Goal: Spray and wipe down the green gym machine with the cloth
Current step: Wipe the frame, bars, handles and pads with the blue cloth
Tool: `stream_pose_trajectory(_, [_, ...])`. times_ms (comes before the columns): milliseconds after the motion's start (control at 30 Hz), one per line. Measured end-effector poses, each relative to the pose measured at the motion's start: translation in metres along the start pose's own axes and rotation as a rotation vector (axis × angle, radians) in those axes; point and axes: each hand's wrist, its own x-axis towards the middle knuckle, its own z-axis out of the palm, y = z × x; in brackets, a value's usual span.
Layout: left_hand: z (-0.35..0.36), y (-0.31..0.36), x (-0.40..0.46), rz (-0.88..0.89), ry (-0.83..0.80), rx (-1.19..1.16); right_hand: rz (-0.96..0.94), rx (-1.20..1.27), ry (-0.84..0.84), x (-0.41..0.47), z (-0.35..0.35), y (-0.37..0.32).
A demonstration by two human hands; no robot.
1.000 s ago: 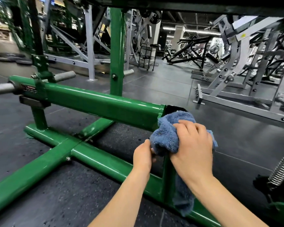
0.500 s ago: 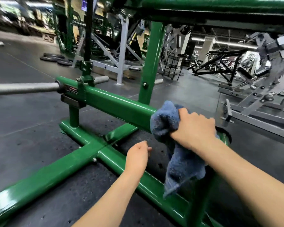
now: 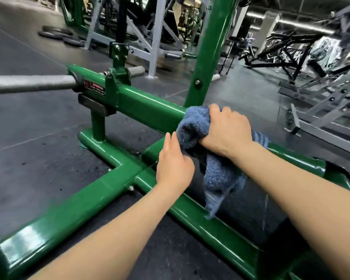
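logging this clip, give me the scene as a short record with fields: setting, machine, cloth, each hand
setting: gym floor, dark rubber matting, grey machines behind
machine: green gym machine, horizontal bar above a floor-level frame, grey metal sleeve at its left end
cloth: blue cloth, bunched over the horizontal bar, tail hanging down
right hand: right hand grips the cloth on the bar
left hand: left hand open, fingers straight, beside the cloth, holding nothing
spray bottle: not in view

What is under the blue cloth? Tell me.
The blue cloth is draped over the green crossbar, gripped by the right hand. Its tail hangs to the lower green rail. The bar section beneath is covered.
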Motion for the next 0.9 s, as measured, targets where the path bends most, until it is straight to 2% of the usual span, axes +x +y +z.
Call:
stream_pose_trajectory(133, [-0.019, -0.006, -0.005, -0.003, -0.104, 0.089, -0.044, 0.030, -0.081, -0.004, -0.009, 0.003])
stream_pose_trajectory(233, [-0.031, 0.003, -0.003, 0.040, -0.198, 0.174, -0.078, -0.057, -0.127, -0.029, -0.021, 0.026])
stream_pose_trajectory(333, [-0.042, 0.012, 0.009, 0.075, -0.234, 0.247, -0.032, -0.157, -0.109, -0.059, -0.019, 0.044])
stream_pose_trajectory(467, [-0.048, 0.016, 0.028, 0.116, -0.213, 0.369, 0.032, -0.267, -0.158, -0.054, -0.020, 0.029])
stream_pose_trajectory(600, [-0.051, 0.008, 0.050, 0.037, -0.194, 0.325, 0.074, -0.225, -0.214, -0.025, -0.023, 0.004])
stream_pose_trajectory(900, [-0.076, -0.030, 0.096, -0.013, -0.122, 0.303, -0.037, -0.106, -0.183, 0.050, 0.005, -0.067])
